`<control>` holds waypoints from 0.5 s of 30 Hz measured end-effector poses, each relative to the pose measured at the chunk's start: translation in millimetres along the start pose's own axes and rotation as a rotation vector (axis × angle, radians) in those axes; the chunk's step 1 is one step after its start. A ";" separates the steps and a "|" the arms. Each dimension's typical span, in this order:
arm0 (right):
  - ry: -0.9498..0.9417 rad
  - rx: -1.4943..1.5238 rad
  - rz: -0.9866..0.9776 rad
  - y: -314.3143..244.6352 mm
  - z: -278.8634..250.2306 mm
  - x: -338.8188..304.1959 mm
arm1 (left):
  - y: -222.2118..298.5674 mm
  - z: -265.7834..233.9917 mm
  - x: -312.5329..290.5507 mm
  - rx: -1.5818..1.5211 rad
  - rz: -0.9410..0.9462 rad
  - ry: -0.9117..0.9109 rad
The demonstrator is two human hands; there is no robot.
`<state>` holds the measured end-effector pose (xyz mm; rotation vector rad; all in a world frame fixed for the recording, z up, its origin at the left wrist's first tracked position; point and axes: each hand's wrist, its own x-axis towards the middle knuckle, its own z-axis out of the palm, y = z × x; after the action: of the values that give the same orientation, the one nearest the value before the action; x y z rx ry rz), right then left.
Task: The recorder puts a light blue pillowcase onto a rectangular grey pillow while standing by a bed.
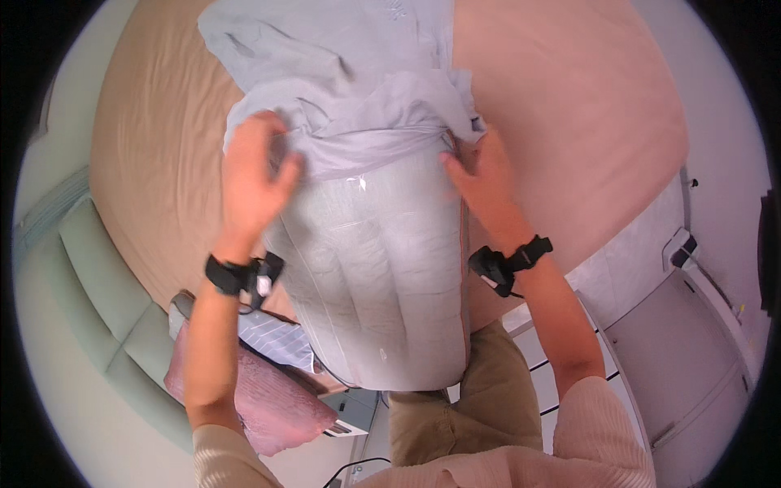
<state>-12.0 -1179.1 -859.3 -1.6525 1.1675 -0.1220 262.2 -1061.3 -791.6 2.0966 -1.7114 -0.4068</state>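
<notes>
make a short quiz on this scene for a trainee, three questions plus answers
1. True or false: part of the white, ridged cloth pillow shows outside the pale grey-blue cloth cover.

2. Which is worn on each wrist?
A) a gold bracelet
B) a black strap with a small device
C) a red cloth band

3. Short answer: where are the left hand and the right hand along the cover's near edge?

Key:
1. True
2. B
3. At opposite sides of it, left hand on the left, right hand on the right
</notes>
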 end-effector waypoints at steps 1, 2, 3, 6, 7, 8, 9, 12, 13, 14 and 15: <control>0.193 -0.002 -0.162 0.6 1.5 2.1 | -28.7 -5.2 -3.8 0.023 -0.008 0.032; 0.384 0.002 -0.327 -2.3 5.2 5.2 | -53.6 -12.2 -7.7 0.051 -0.016 0.064; 0.373 0.003 -0.332 -10.7 9.6 11.4 | -69.4 -19.4 -14.7 0.055 -0.027 0.067; 0.411 -0.151 -0.642 -32.9 23.0 25.2 | -110.4 -30.9 -41.9 -0.033 -0.250 -0.215; 0.347 -0.246 -0.652 -35.8 30.0 23.9 | -122.4 -29.8 -53.8 0.102 -0.170 -0.178; 0.282 -0.341 -0.660 -39.2 35.2 21.5 | -131.3 -31.7 -65.1 0.237 -0.091 -0.144; 0.275 -0.354 -0.666 -40.5 35.5 15.4 | -119.7 -36.4 -66.6 0.226 -0.098 -0.135; 0.330 -0.588 -0.829 -54.1 39.6 -5.0 | -101.9 -59.9 -84.2 0.183 -0.201 -0.319; 0.286 -0.549 -0.812 -61.1 42.5 -8.4 | -105.3 -66.3 -94.4 0.201 -0.144 -0.262; 0.245 -0.515 -0.796 -67.7 43.1 -11.6 | -107.3 -72.0 -103.1 0.217 -0.085 -0.200; 0.243 -0.523 -0.806 -70.7 44.9 -15.6 | -106.5 -73.0 -113.7 0.213 -0.089 -0.189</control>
<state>50.4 -1139.7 -816.6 -2.5638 0.6572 -0.5747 364.2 -923.2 -781.9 2.3583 -1.8426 -0.4824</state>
